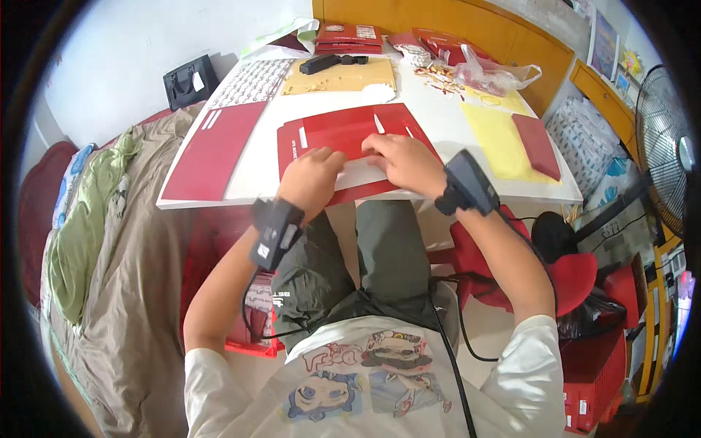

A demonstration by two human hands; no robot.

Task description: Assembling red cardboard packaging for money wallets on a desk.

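A glossy red cardboard sheet (339, 125) with white slits and small print lies at the front of the white table. Between my hands a white strip (363, 173) shows along its near side, which looks like a turned-up flap. My left hand (312, 179) has its fingers curled over the near left part of the sheet. On the near right part my right hand (410, 162) bends its fingers around the same flap, thumb side toward me. The fingertips of both hands are partly hidden. Dark devices are strapped to both wrists.
A dark red panel (215, 150) lies left on the table (270, 164). Yellow sheets (496, 142) and a dark red piece (537, 146) lie right. Farther back are a tan board (343, 77), red packages (349, 38) and a plastic bag (496, 73). A fan (661, 146) stands at right.
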